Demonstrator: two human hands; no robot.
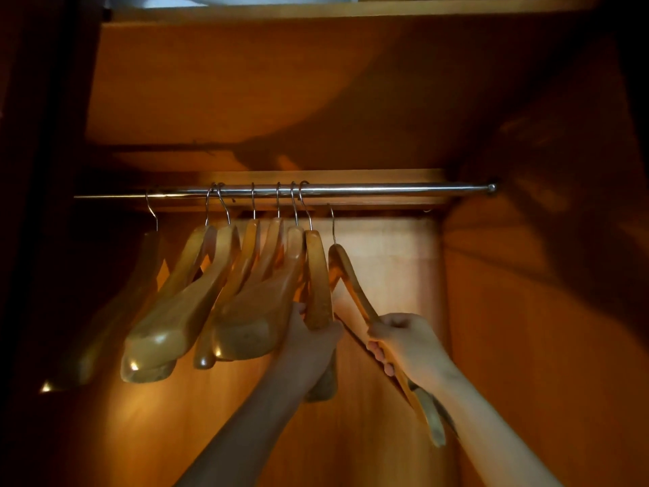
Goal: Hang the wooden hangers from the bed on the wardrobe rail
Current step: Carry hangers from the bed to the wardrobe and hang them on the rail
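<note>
A metal wardrobe rail [386, 189] runs across the cabinet. Several wooden hangers [224, 304] hang from it by their hooks, bunched left of centre. My left hand [312, 340] grips the lower arm of the rightmost hung hanger [318, 275]. My right hand [409, 342] is shut on another wooden hanger [351, 279], held tilted just right of the bunch. Its hook [332, 223] is a little below the rail and not on it.
The wardrobe's right side wall [544, 311] and back panel [386, 261] close in the space. A shelf [281, 82] sits above the rail. One darker hanger [140, 275] hangs apart at the far left. The rail's right half carries nothing.
</note>
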